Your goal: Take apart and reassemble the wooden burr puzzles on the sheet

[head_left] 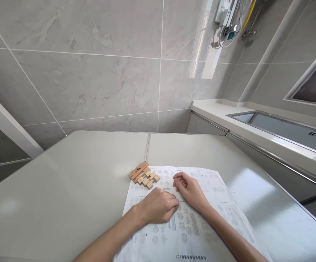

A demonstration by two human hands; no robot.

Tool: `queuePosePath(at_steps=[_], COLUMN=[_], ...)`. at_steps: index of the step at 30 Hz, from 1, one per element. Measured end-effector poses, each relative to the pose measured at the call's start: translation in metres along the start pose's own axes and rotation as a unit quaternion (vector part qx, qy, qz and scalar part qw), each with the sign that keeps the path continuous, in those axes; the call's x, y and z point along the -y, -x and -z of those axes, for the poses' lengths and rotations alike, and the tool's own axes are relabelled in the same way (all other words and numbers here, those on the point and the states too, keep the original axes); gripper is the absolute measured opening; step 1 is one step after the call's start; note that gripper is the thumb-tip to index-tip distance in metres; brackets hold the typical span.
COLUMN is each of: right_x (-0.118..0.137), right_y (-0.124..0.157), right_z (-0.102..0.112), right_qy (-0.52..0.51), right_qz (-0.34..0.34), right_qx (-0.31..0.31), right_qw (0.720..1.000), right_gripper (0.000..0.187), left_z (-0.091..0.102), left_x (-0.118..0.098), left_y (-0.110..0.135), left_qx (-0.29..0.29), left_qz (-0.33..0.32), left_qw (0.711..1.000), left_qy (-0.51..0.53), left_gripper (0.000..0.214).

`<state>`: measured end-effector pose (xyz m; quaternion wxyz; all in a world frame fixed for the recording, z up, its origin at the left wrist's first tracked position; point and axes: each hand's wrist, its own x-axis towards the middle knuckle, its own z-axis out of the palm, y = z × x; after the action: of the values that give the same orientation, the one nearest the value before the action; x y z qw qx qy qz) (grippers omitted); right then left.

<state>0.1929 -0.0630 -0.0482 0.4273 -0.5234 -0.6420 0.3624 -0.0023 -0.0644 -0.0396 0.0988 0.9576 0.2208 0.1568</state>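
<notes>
My left hand (162, 206) rests as a fist on a large printed paper sheet (212, 233). Its palm faces down, so whatever it may hold is hidden. To its right and slightly farther off, my right hand (187, 186) lies on the same sheet with fingers loosely curled in and nothing visible in them. Just beyond my left hand, a small group of pale wooden pieces (148, 183) sits on the sheet's far left corner. Reddish-brown notched wooden pieces (139, 171) lie against them, partly over the sheet's edge. Neither hand touches the wood.
The sheet lies on a pale glossy table (92, 182) with a seam (148, 145) running across its top. A tiled wall (106, 83) rises behind. At right stands a counter (245, 112) with a sink (283, 129). Sockets and cables (224, 22) hang on the wall above.
</notes>
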Motion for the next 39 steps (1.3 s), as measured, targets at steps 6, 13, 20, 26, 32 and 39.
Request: queuePosePath(at_steps=[6, 13, 20, 26, 32, 39], right_x=[0.0008, 0.0013, -0.0045, -0.0057, -0.0041, -0.0085], right_y=[0.0014, 0.0034, 0.0057, 0.0057, 0.0059, 0.0059], right_z=[0.0000, -0.0009, -0.0041, -0.0029, -0.0027, -0.0032], right_qy=[0.011, 0.087, 0.170, 0.184, 0.190, 0.188], right_qz=[0.014, 0.041, 0.076, 0.078, 0.076, 0.082], right_qx=[0.011, 0.027, 0.071, 0.075, 0.077, 0.076], right_qw=[1.000, 0.995, 0.980, 0.977, 0.976, 0.976], right_gripper=[0.016, 0.017, 0.021, 0.021, 0.021, 0.020], left_z=[-0.0010, 0.0015, 0.0042, 0.0036, 0.0022, 0.0001], left_x=[0.0002, -0.0010, -0.0036, -0.0034, -0.0027, -0.0010], left_y=[0.0007, -0.0002, -0.0017, -0.0015, -0.0018, -0.0013], left_qx=[-0.004, -0.004, -0.007, -0.010, -0.013, -0.014], left_qz=[0.008, 0.012, 0.009, 0.004, -0.001, -0.005], left_qw=[1.000, 1.000, 1.000, 1.000, 1.000, 1.000], left_qy=[0.002, 0.001, -0.008, -0.011, -0.014, -0.018], left_gripper=[0.021, 0.021, 0.022, 0.022, 0.022, 0.021])
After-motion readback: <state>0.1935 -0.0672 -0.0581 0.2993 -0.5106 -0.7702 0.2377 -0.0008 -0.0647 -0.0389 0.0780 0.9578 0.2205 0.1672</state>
